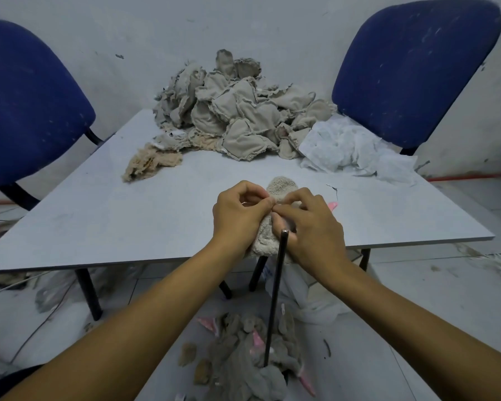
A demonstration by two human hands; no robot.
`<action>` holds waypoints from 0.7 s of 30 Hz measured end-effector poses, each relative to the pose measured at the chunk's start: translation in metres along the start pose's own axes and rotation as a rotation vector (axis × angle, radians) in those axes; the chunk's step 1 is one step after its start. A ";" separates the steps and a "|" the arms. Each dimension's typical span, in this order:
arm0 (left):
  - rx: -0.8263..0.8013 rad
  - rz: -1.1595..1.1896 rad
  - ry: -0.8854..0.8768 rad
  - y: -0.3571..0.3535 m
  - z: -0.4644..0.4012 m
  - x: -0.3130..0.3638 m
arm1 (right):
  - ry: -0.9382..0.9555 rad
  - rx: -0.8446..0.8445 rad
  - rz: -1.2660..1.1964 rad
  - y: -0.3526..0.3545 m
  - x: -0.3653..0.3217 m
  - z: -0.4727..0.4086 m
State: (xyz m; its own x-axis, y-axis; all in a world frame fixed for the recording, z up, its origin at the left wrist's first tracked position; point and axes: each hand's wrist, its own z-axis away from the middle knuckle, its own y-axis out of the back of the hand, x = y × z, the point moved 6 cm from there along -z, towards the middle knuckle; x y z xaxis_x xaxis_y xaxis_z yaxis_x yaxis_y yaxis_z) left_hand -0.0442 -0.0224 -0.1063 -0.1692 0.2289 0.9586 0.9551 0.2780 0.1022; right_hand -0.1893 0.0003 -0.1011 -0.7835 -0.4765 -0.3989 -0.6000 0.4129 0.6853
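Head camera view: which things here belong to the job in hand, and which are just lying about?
In the job: fuzzy beige piece, pinched by left hand and right hand; black rod beside it, probably; grey fabric pile on the table; lower pile, likely done.
Lying about: blue chair at picture left, blue chair at picture right, white crumpled sheet, tan fluffy scrap.
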 end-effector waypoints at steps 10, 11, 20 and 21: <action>0.023 -0.077 -0.046 0.003 0.005 0.007 | 0.038 -0.167 -0.145 0.001 0.002 0.003; 0.024 -0.079 -0.041 0.003 0.006 0.007 | 0.066 -0.170 -0.124 0.001 0.002 0.005; -0.008 -0.062 -0.071 0.001 0.008 0.007 | -0.099 0.118 -0.119 0.003 0.006 0.001; -0.004 -0.056 -0.061 0.002 0.007 0.006 | -0.076 0.078 -0.099 0.001 0.005 0.002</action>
State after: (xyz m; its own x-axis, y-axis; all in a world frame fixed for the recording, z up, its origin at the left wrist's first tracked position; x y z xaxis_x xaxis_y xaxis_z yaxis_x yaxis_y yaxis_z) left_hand -0.0450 -0.0135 -0.1023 -0.2363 0.2695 0.9336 0.9448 0.2881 0.1560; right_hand -0.1939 0.0001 -0.1032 -0.7279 -0.4592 -0.5092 -0.6836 0.4274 0.5917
